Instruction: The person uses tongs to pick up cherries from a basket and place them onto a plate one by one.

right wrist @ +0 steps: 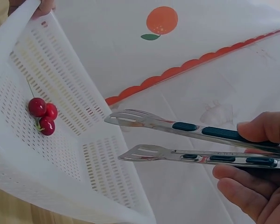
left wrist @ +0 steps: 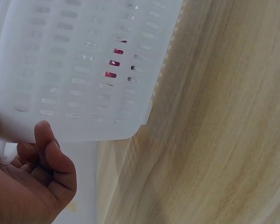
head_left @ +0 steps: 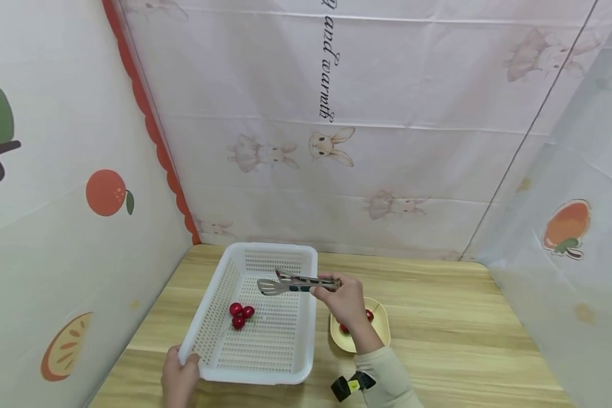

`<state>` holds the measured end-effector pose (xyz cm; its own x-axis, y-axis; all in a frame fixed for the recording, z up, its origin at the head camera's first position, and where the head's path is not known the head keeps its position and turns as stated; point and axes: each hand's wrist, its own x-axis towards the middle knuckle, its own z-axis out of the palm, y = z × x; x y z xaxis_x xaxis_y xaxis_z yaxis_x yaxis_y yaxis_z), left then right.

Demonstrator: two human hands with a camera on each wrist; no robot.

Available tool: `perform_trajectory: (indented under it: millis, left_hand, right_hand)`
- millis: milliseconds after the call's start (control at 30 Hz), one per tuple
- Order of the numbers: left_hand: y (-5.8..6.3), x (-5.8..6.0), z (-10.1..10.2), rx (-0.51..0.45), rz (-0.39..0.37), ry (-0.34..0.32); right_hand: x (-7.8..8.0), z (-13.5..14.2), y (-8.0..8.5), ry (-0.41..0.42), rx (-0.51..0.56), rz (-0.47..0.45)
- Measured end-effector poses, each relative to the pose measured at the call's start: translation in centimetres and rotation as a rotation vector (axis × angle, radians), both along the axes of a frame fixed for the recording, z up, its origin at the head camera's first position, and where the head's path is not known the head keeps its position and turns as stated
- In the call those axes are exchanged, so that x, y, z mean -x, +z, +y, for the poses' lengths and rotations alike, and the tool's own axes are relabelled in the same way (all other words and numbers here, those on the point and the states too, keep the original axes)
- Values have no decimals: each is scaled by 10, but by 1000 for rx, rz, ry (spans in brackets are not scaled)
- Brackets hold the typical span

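So I'm watching from a distance, and the right forearm in its beige sleeve (head_left: pixel 390 377) is getting in the way: the right wrist is covering part of the pale yellow rounded-square dish (head_left: pixel 382 328), so I'm not managing to count the red cherries on the dish (head_left: pixel 369 315). A black strapped wrist device with a yellow label (head_left: pixel 348 387) is sitting there too, near the dish. Just left of that, the white perforated plastic basket (head_left: pixel 255 376) is holding three glossy round red cherries (head_left: pixel 238 322), bunched together toward its left side. My left hand (head_left: pixel 180 374) is gripping the basket's near left corner, and my right hand (head_left: pixel 348 300) is pinching the silver metal tongs with dark teal grips (head_left: pixel 299 288), whose tips are standing apart over the basket, clear of the bunch. Everything's resting on a light wood-grain table (head_left: pixel 438 311). Around it, white walls are showing orange fruit prints (head_left: pixel 105 192), red scalloped trim (head_left: pixel 148 113), faded rabbits (head_left: pixel 331 147) and black lettering (head_left: pixel 328 62) that's running sideways.
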<state>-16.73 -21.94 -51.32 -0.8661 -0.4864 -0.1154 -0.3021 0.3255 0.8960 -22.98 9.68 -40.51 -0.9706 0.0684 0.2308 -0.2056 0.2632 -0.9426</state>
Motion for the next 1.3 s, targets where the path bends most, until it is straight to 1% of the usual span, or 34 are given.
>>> perform_trajectory:
  millis: [167, 367, 533, 600, 733, 900, 1100, 1267, 1300]
  left_hand:
    - [1, 0, -1, 3, 8, 5]
    - [-2, 2, -1, 17, 16, 9]
    - [-4, 4, -1, 22, 19, 12]
    - [-4, 4, -1, 14, 19, 8]
    - [-5, 4, -1, 29, 13, 20]
    - [1, 2, 3, 5, 9, 5]
    - [2, 1, 2, 14, -6, 0]
    - [2, 1, 0, 17, 5, 3]
    - [0, 1, -1, 29, 3, 13]
  right_hand:
    - [8, -8, 5, 54, -33, -11]
    - [16, -19, 8, 105, -58, -22]
    - [20, -31, 4, 140, -59, -8]
    - [21, -36, 2, 159, -57, -15]
    - [23, -45, -2, 191, -77, -29]
    - [27, -53, -7, 181, -121, -54]
    - [30, -62, -6, 191, -126, -119]
    - [34, -71, -8, 177, -196, -102]
    - [35, -73, -9, 177, -210, -100]
